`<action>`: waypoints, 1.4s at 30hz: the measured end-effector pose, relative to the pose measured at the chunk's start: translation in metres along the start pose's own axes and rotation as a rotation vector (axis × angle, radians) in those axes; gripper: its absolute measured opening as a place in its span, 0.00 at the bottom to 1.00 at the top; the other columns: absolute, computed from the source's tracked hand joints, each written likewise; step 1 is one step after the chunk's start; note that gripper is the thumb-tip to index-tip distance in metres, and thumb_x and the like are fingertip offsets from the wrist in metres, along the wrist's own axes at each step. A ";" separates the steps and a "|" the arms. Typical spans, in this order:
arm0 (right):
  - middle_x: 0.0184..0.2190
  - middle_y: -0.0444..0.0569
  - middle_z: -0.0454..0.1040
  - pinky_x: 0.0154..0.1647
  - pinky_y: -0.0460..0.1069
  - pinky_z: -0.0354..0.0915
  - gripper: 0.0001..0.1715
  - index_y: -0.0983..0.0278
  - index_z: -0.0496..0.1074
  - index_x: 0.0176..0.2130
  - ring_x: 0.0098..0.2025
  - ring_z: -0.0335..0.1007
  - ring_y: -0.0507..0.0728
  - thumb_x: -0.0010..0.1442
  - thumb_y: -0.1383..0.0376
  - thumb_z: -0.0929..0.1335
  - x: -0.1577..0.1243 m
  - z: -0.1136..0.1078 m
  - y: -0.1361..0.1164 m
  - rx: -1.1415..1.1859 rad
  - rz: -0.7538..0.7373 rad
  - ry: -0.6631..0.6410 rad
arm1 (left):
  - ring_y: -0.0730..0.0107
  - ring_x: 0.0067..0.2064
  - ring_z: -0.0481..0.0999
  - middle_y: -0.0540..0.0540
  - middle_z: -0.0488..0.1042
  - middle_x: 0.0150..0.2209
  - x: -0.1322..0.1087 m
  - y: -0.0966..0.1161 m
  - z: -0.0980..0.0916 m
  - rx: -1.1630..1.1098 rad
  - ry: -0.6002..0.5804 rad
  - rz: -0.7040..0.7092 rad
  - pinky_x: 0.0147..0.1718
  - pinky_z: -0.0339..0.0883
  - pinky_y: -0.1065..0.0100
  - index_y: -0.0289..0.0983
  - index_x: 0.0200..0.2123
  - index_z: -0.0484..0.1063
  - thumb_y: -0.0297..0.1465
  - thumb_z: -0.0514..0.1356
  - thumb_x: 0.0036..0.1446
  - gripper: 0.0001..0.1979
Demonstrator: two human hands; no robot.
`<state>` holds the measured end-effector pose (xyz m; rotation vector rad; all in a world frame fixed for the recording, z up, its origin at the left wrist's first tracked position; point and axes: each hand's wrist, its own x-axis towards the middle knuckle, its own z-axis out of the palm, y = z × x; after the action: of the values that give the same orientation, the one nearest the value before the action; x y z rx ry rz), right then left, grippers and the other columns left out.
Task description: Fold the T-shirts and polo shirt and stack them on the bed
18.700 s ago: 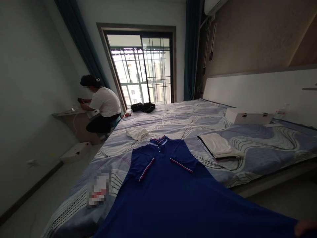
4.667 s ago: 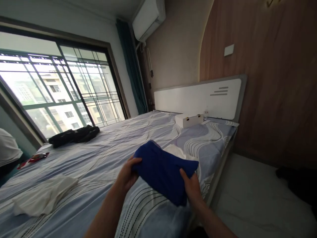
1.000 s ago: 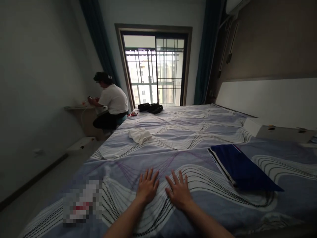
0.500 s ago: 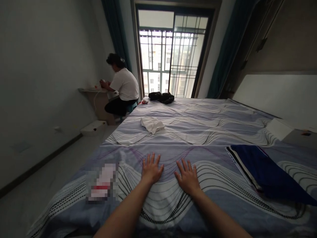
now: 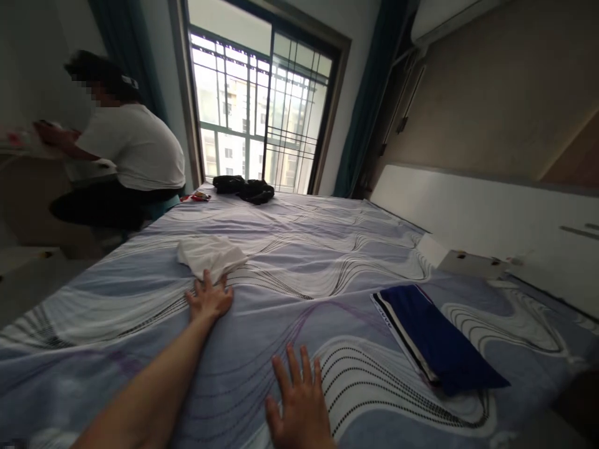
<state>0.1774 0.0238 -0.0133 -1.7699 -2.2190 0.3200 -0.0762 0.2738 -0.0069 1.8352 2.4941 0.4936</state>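
My left hand (image 5: 209, 300) reaches forward with its fingers spread, the fingertips at the near edge of a crumpled white cloth (image 5: 213, 254). Whether they touch the cloth or only overlap it in view, I cannot tell. Closer to me, my right hand (image 5: 299, 396) has its fingers apart over the patterned bedsheet (image 5: 262, 349) and holds nothing. To the right lies a folded dark blue garment (image 5: 435, 337) with a black and white band along its left edge.
Black clothing (image 5: 248, 189) and a small red packet (image 5: 200, 196) lie at the bed's far end. A person in a white shirt (image 5: 140, 146) sits at the left by a small table. A white headboard (image 5: 468, 212) borders the right side, with a grey box (image 5: 468, 263) before it.
My left hand has moved forward to the white cloth. The view has swung right and come closer, and the pink and white item at the left is out of view.
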 end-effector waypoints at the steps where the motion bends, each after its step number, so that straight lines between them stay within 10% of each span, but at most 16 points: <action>1: 0.74 0.41 0.35 0.70 0.73 0.39 0.42 0.43 0.43 0.71 0.74 0.32 0.70 0.66 0.52 0.64 0.001 -0.001 0.000 0.004 -0.003 0.004 | 0.30 0.70 0.47 0.40 0.41 0.75 0.012 0.002 0.003 -0.005 0.016 -0.007 0.62 0.42 0.32 0.46 0.66 0.63 0.46 0.47 0.62 0.31; 6: 0.74 0.40 0.34 0.69 0.74 0.43 0.45 0.42 0.41 0.71 0.74 0.33 0.72 0.64 0.52 0.66 0.004 -0.001 0.000 -0.004 -0.001 0.040 | 0.32 0.63 0.63 0.27 0.60 0.66 0.036 0.005 0.002 -0.117 0.076 0.032 0.59 0.55 0.40 0.26 0.62 0.65 0.32 0.42 0.64 0.28; 11: 0.74 0.40 0.35 0.69 0.76 0.39 0.44 0.42 0.43 0.71 0.74 0.32 0.73 0.64 0.51 0.66 0.005 0.004 0.003 0.064 0.001 -0.013 | 0.51 0.57 0.74 0.32 0.69 0.62 -0.002 0.014 -0.010 -0.162 0.026 0.236 0.57 0.65 0.54 0.30 0.58 0.70 0.25 0.41 0.64 0.26; 17: 0.74 0.42 0.41 0.72 0.69 0.35 0.40 0.52 0.48 0.72 0.75 0.33 0.69 0.67 0.53 0.62 0.004 0.005 -0.001 0.056 0.018 0.034 | 0.67 0.62 0.70 0.43 0.72 0.61 -0.114 0.026 -0.017 -0.219 -0.017 0.389 0.61 0.63 0.66 0.37 0.60 0.69 0.19 0.44 0.60 0.29; 29: 0.59 0.52 0.72 0.65 0.57 0.56 0.28 0.56 0.68 0.62 0.60 0.64 0.61 0.64 0.67 0.62 -0.005 -0.008 0.004 0.143 -0.023 0.183 | 0.54 0.51 0.79 0.43 0.82 0.46 -0.371 -0.035 -0.041 -1.017 -0.093 0.237 0.53 0.73 0.58 0.44 0.40 0.82 0.47 0.57 0.57 0.19; 35: 0.40 0.51 0.78 0.55 0.51 0.63 0.13 0.62 0.75 0.38 0.46 0.72 0.59 0.59 0.69 0.62 -0.022 -0.009 0.001 0.558 -0.152 0.242 | 0.56 0.50 0.78 0.37 0.78 0.48 -0.359 -0.011 -0.070 -1.089 0.001 -0.022 0.52 0.71 0.56 0.37 0.48 0.74 0.53 0.53 0.59 0.28; 42: 0.26 0.42 0.73 0.35 0.47 0.66 0.05 0.60 0.66 0.31 0.30 0.70 0.55 0.55 0.60 0.65 -0.055 0.005 -0.002 0.740 -0.098 0.250 | 0.52 0.44 0.79 0.39 0.80 0.38 -0.349 0.013 -0.061 -0.794 -0.091 0.143 0.48 0.70 0.53 0.39 0.41 0.78 0.49 0.58 0.56 0.21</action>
<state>0.1854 -0.0305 -0.0223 -1.2155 -1.6856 0.7368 0.0343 -0.0626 -0.0084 1.6281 1.7101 1.1578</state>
